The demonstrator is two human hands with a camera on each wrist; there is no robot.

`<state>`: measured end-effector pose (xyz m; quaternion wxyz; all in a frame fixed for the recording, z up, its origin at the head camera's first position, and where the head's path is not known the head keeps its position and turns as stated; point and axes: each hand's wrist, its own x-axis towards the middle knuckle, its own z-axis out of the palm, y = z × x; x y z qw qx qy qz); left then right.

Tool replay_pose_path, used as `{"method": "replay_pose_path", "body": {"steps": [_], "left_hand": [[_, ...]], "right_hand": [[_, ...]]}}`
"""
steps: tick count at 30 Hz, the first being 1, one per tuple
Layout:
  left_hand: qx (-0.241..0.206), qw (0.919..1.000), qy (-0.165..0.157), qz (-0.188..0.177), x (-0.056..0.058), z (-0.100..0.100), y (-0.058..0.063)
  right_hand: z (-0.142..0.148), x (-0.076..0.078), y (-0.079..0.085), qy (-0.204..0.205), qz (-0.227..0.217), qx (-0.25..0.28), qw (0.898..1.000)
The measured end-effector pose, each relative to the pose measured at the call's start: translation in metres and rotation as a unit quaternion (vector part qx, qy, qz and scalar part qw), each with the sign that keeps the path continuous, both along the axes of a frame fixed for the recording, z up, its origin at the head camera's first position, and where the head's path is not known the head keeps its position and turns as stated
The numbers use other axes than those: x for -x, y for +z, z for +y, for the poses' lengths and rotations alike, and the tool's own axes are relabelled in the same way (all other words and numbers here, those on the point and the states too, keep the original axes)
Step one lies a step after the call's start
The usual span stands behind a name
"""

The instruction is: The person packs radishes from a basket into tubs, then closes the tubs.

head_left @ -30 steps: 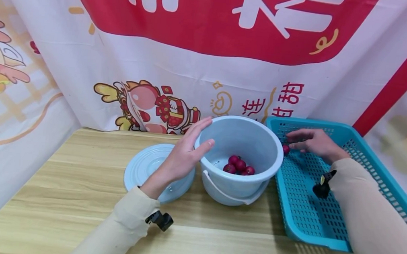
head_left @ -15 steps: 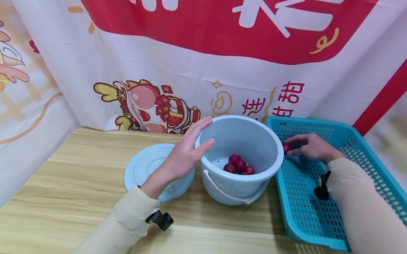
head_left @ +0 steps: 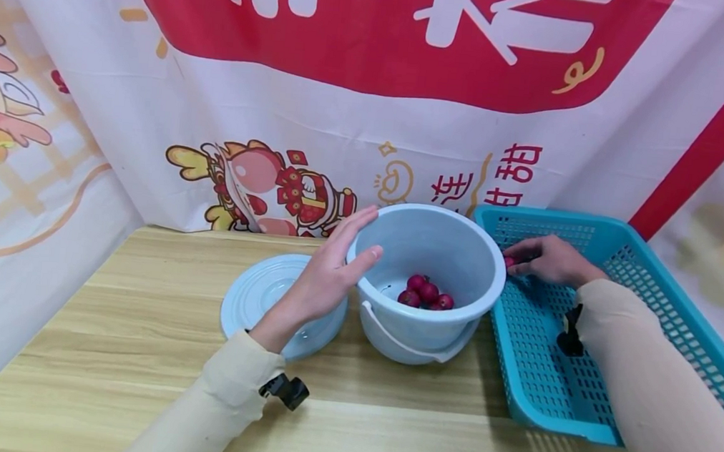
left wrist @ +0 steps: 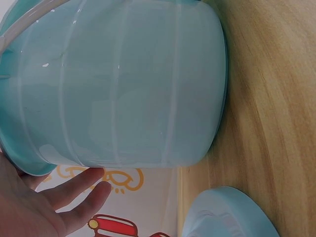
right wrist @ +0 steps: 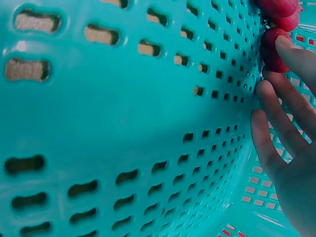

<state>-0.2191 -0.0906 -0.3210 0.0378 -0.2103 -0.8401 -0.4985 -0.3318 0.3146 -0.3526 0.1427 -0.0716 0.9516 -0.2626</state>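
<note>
A pale blue bucket (head_left: 418,326) stands upright on the wooden table, with several small dark-red round fruits (head_left: 427,291) lying on its bottom. My left hand (head_left: 331,266) rests against the bucket's left rim, fingers straight. In the left wrist view its fingertips lie beside the bucket wall (left wrist: 138,89). My right hand (head_left: 553,260) reaches into the far left corner of the teal basket (head_left: 509,372). In the right wrist view, thumb and fingers pinch a dark-red fruit (right wrist: 272,51) by the perforated wall. More red fruits (right wrist: 284,11) show just beyond it, partly cut off by the frame.
A pale blue round lid (head_left: 244,295) lies left of the bucket, partly under my left forearm. The bucket's handle (head_left: 400,344) hangs down in front. The basket stands close against the bucket's right side. A printed cloth (head_left: 317,143) hangs behind the table.
My right hand has moved slightly left and down to the fruit in the basket corner, and its fingers have closed round it. My left hand and the bucket have stayed in place.
</note>
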Motion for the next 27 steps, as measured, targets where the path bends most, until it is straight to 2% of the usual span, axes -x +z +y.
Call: {"method": "replay_pose_path", "body": {"steps": [13,20,27], "left_hand": [[-0.006,1.0,-0.007,0.003,-0.001,-0.001,0.001],[-0.003,1.0,-0.003,0.003,-0.001,-0.001,-0.001],[-0.003,1.0,-0.006,0.007,-0.001,-0.001,0.0]], "right_hand": [[0.0,-0.005,0.015,-0.02,0.018,0.048,0.998],[-0.001,-0.008,0.028,-0.053,0.046,0.104,0.992],[0.0,-0.014,0.047,-0.06,0.083,0.144,0.984]]}}
